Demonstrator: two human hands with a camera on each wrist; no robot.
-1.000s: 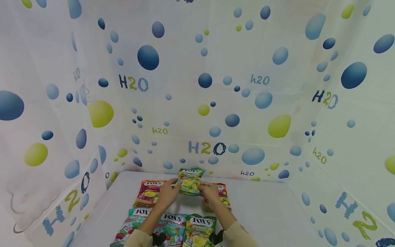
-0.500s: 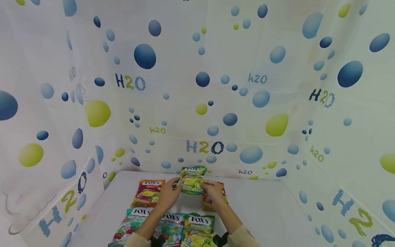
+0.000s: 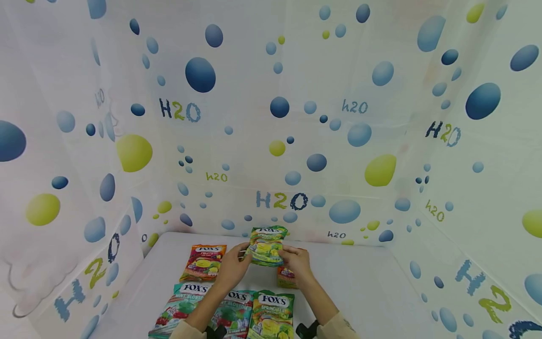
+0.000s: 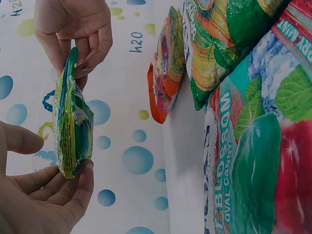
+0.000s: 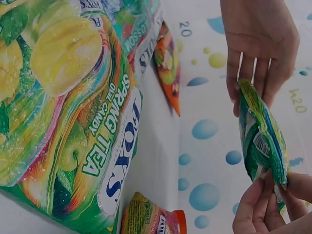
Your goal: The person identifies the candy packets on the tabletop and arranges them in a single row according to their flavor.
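Note:
Over the back of the table, both hands bear a small green and yellow FOX'S Spring Tea candy bag. My right hand pinches its right edge; in the right wrist view, thumb and fingers meet on it. My left hand supports the left edge with nearly straight fingers. In the left wrist view the left thumb stands apart from the bag. Below lie a larger Spring Tea bag and two teal Mint Blossom bags, partly covered by the left forearm.
A red-orange Fruits bag lies at the back left of the white table. Another red-orange bag is partly hidden behind the right hand. Curtains with blue and green dots enclose the table at back and sides.
Both hands and the small Spring Tea bag have shifted slightly right and up. The right hand covers more of the red-orange bag behind it. The other bags stay where they were.

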